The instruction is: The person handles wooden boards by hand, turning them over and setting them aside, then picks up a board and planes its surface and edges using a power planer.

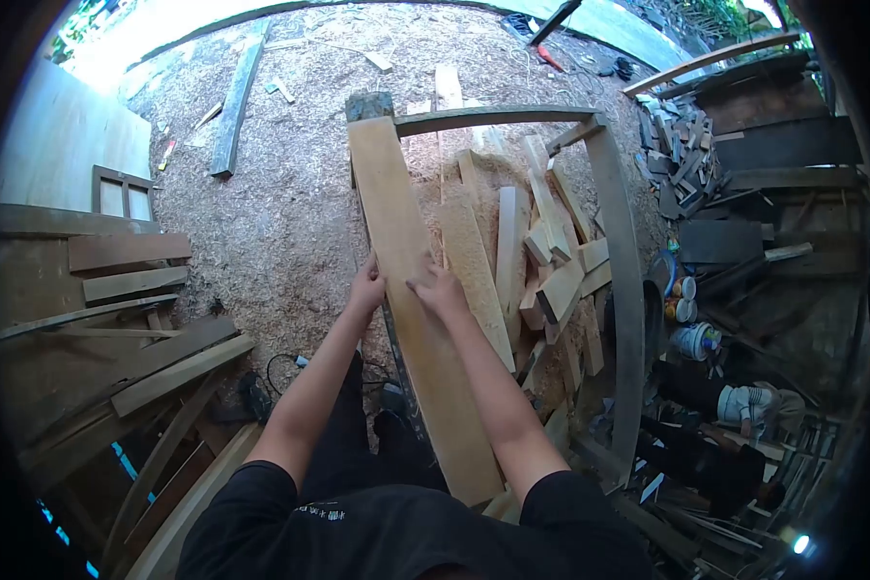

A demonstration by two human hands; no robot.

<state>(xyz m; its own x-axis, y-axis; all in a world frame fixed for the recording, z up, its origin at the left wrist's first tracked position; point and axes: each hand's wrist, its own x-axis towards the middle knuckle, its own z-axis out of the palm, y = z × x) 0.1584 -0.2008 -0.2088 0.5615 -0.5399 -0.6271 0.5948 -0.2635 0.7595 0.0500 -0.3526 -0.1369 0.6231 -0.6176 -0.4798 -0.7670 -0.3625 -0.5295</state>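
Note:
A long, pale wooden plank (411,227) lies lengthwise in front of me on a wooden trestle-like frame (617,203). My left hand (365,287) is closed on the plank's left edge, its thumb near the upper face. On the opposite edge, my right hand (440,290) grips the plank, with the thumb lying across the top; its fingertips are partly hidden and slightly blurred. Right of the plank, inside the frame, several loose cut wood pieces (559,275) lie in a heap, some tilted over each other.
Wood shavings (261,213) cover the ground. A dark beam (240,106) lies at the upper left. Stacked boards (130,253) line the left side. On the right are a scrap-wood pile (681,155), a white bucket (691,340) and another person (744,401).

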